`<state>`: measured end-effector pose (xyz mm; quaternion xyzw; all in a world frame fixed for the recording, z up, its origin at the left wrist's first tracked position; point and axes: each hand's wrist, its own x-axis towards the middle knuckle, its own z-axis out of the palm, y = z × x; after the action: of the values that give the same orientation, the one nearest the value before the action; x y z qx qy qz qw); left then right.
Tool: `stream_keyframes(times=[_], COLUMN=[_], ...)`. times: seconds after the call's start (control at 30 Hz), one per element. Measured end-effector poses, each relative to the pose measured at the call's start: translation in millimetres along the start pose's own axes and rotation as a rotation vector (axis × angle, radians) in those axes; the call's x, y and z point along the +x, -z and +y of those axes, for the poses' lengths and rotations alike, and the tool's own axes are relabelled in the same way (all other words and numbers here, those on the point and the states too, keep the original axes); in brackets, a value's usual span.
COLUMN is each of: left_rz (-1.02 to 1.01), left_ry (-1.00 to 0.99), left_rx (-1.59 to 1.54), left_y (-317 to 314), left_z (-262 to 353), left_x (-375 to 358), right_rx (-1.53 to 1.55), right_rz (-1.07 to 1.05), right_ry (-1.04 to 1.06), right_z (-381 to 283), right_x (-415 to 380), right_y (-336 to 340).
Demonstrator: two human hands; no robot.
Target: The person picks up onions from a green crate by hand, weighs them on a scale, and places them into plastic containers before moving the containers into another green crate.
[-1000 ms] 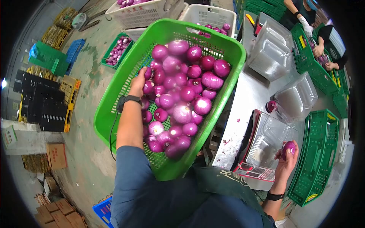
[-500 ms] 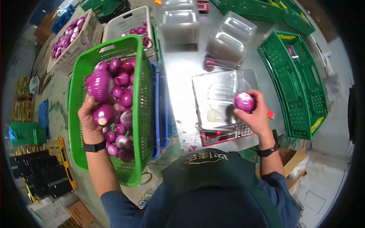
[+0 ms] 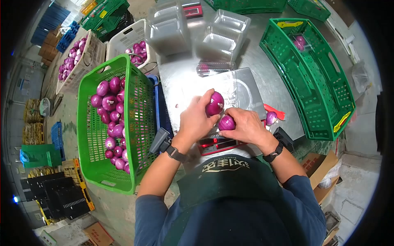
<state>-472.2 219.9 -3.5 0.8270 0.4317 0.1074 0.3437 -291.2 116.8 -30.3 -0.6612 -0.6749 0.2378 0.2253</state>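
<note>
My left hand (image 3: 195, 119) is closed around a red onion (image 3: 214, 103) over the near part of the weighing scale (image 3: 251, 88). Beside it, my right hand (image 3: 247, 126) grips a smaller red onion (image 3: 226, 122). The two onions almost meet between my hands. Under them, clear plastic is partly visible on the scale, mostly hidden by my fingers. The red-lit display (image 3: 216, 142) shows below my hands. Another onion (image 3: 271, 118) lies right of the scale, near a red-handled tool (image 3: 274, 111) whose far end is hidden.
A green basket (image 3: 133, 139) of red onions stands at left, with white baskets (image 3: 84, 67) of onions behind. Stacked clear containers (image 3: 168, 35) stand at the table's back. A green crate (image 3: 283, 67) at right holds a packed clear box (image 3: 302, 42).
My left hand has moved from the green basket to the scale with an onion. My right hand has shifted left beside it. An onion now lies right of the scale.
</note>
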Motion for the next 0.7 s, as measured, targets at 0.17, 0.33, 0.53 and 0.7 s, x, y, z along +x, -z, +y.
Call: stream_keyframes(times=[0.17,0.33,0.53,0.7], left_rz=[0.18,0.19,0.125,0.247], left_ry=[-0.213,-0.283,-0.09,-0.284], left_rx=[-0.098,-0.07,-0.434,-0.129], left_y=[-40.1,-36.4,-45.0,-43.7], left_z=[-21.6,-22.9,-30.3,-38.7], left_x=[-5.6,-5.3,-1.1,-7.6], right_rx=[0.044,0.095,-0.031,0.314], right_rz=[0.13,0.1,0.169,0.045], right_ry=[0.076,0.071,0.062,0.13], right_z=[21.7,27.6,21.8,46.6], right_x=[-7.1,-8.8,-5.1,-6.1], right_y=[-1.1,1.8,-14.9,-0.9])
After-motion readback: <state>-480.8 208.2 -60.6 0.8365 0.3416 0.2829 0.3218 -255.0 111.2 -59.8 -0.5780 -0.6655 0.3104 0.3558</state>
